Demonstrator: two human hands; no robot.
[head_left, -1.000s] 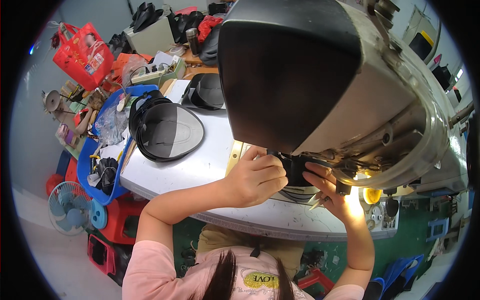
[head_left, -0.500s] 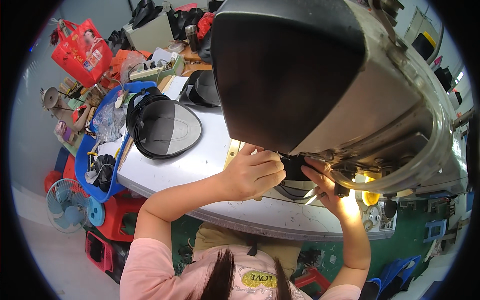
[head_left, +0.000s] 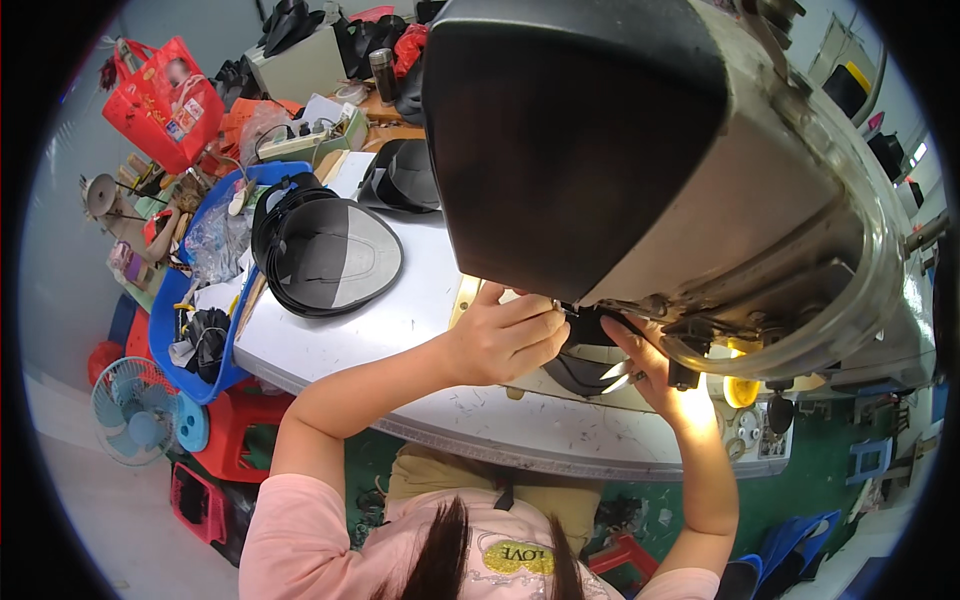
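A large sewing machine head (head_left: 580, 150), dark at its end and beige along the side, hangs over my hands. Beneath it lies a black cap piece (head_left: 578, 374) with a curved edge, partly covered by the machine and my fingers. My left hand (head_left: 512, 337) is closed at the piece's left side, close to the needle area; its fingertips are hidden, so what they pinch cannot be seen. On the other side, my right hand (head_left: 652, 372) holds small scissors (head_left: 617, 378), their pale blades pointing left, while its fingers touch the black piece. Lamp light falls on that wrist.
Stacked black-and-grey visor caps (head_left: 340, 255) lie on the white table (head_left: 420, 270) at left, with more dark caps (head_left: 405, 178) behind. A blue basket (head_left: 245, 375) of scraps adjoins the table's left edge. Beyond are a red stool (head_left: 235, 440) and a fan (head_left: 135, 415).
My left hand has shifted slightly up and left. The black piece has turned under the machine, its lighter grey edge now less visible. The scissor blades show more clearly, spread apart.
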